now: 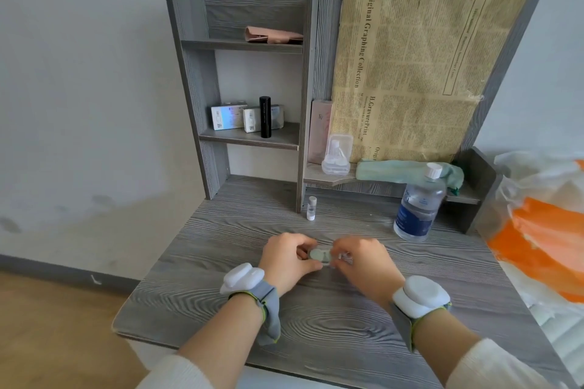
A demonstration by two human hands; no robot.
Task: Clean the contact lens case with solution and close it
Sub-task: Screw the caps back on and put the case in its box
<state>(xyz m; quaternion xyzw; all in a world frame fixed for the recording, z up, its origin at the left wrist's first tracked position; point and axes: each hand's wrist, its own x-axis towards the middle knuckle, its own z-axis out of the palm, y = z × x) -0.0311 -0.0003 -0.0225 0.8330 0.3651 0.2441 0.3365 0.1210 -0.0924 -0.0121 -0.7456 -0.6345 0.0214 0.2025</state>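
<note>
The contact lens case was pinched between the left hand and the right hand above the desk.

Home bedroom corner: grey wood-grain bench with shelves, cosmetics boxes, bedding alongside, wood floor.

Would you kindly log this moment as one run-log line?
left hand: gripping contact lens case | right hand: gripping case | solution bottle: capped, upright on desk, untouched
</note>
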